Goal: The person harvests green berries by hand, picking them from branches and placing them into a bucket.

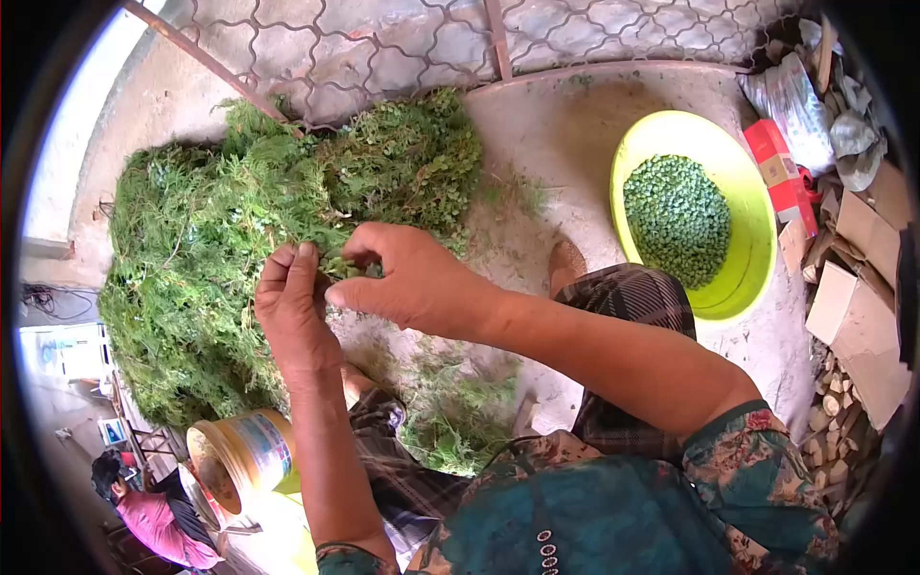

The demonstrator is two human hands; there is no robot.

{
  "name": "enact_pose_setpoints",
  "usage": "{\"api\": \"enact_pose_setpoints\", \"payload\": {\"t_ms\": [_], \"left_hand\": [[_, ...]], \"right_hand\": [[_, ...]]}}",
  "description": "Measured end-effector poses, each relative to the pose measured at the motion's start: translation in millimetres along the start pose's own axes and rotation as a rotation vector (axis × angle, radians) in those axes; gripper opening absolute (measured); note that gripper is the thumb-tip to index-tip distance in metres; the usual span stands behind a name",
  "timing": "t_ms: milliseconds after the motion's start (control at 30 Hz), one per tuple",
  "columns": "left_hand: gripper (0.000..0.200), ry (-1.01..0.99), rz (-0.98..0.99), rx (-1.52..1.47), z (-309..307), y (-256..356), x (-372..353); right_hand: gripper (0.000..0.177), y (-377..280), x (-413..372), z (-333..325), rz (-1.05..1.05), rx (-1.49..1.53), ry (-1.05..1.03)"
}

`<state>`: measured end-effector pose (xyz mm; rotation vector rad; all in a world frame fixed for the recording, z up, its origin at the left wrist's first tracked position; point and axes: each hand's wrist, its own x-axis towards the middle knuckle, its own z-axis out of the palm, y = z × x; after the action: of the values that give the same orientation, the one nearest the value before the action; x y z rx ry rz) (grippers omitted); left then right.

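Observation:
My left hand (295, 305) is closed in a pinch on a small green sprig (333, 266), with the thumb pressed against the curled fingers. Close beside it, my right hand (407, 278) has its thumb and forefinger curled around the sprig's other side. Something small and dark green shows between those fingers, too small to make out. Behind both hands lies a large heap of feathery evergreen branches (206, 259), dotted with pale bluish cones. On the right, a yellow-green basin (757, 230) holds a mass of small round green cones (676, 220).
Loose clippings (455, 402) lie on the floor near my feet. A yellowish bucket (216, 470) lies tilted at lower left, near a person in a pink top (158, 522). Cardboard (862, 326), a red box (778, 172) and cut wood line the right. A metal lattice (383, 43) stands behind.

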<state>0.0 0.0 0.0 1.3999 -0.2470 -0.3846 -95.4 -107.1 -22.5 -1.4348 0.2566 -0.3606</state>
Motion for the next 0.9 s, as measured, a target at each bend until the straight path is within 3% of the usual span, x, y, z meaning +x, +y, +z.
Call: {"api": "enact_pose_setpoints", "payload": {"t_ms": [67,100,167,200,267,400,433,567,633,667,733,900], "left_hand": [[0.005,-0.114,0.113,0.009,-5,-5,0],[0.005,-0.105,0.081,-0.001,-15,-13,3],[0.004,-0.054,0.111,0.007,-21,-16,11],[0.005,-0.022,0.145,-0.014,-27,-23,21],[0.006,0.010,0.096,-0.011,-41,-14,27],[0.012,0.019,0.003,-0.127,-60,-9,31],[0.014,0.006,-0.026,-0.191,-62,-9,30],[0.019,0.048,-0.103,-0.237,-55,1,16],[0.019,0.036,-0.118,-0.246,-52,6,10],[0.018,0.027,-0.098,-0.219,-51,6,8],[0.017,0.018,-0.077,-0.195,-47,8,3],[0.013,-0.128,0.002,-0.165,-47,6,-1]], "right_hand": [[0.025,6,1,2,-0.276,-0.273,0.100],[0.025,4,1,7,-0.243,-0.282,0.093],[0.023,-17,1,7,0.358,0.106,-0.249],[0.023,-24,-2,10,0.355,0.109,-0.257],[0.022,-30,-10,15,0.389,0.414,-0.564],[0.023,-28,-11,11,0.314,0.679,-0.352],[0.022,-29,-5,6,0.376,0.770,-0.309],[0.029,-29,7,1,0.332,0.595,-0.216],[0.030,-25,10,7,0.050,0.110,-0.014],[0.030,-21,11,12,0.052,0.110,-0.014],[0.029,-16,10,22,-0.262,-0.150,0.099],[0.034,-16,9,23,-0.232,-0.318,0.029]]}}
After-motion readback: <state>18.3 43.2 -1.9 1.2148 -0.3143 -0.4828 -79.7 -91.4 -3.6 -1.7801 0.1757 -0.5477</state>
